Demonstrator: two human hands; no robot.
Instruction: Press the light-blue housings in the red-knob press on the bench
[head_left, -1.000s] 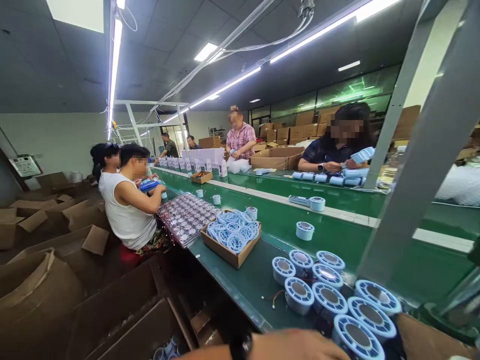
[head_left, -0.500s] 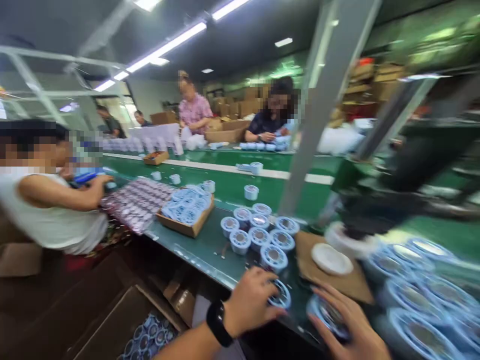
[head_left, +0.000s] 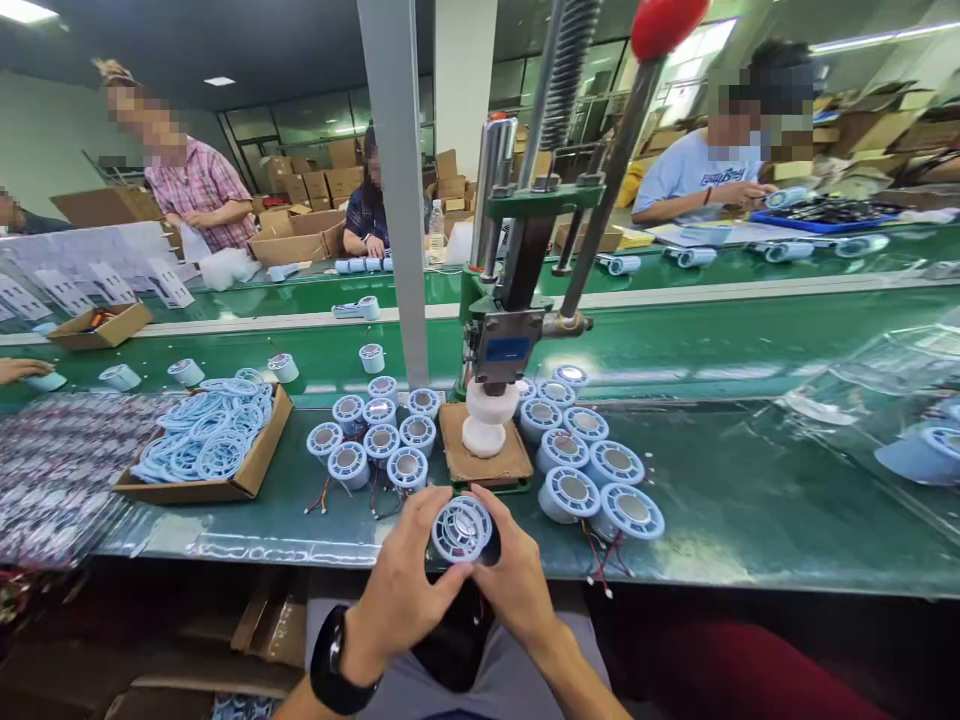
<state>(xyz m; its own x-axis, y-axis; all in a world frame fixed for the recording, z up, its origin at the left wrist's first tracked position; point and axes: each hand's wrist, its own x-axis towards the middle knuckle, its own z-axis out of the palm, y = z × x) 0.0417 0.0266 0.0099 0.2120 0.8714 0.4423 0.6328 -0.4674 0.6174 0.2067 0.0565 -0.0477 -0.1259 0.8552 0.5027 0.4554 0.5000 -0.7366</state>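
Note:
A light-blue round housing [head_left: 460,530] with a ring-shaped, spoked top is held between my two hands, just off the front edge of the bench. My left hand [head_left: 405,570] grips its left side, fingers and thumb curled round it. On the other side, my right hand [head_left: 517,575] closes on it with thumb and fingers. The ring on top looks slightly off-centre, and thin wires hang below. Right behind is a hand press [head_left: 514,330] with a white round pad [head_left: 484,438] on a brown board [head_left: 459,462]. Similar housings [head_left: 381,440] stand left of the press, and more [head_left: 570,487] stand right.
A cardboard tray [head_left: 251,480] of loose light-blue rings lies on the left of the bench, beside bubble-wrapped goods [head_left: 67,470]. A grey post [head_left: 397,200] rises behind. Across the green conveyor [head_left: 675,350] several people work. Clear plastic bags [head_left: 885,380] lie at right.
The view has swung right and the press is now centred. My hands, apart before over separate housings, have come together on one housing.

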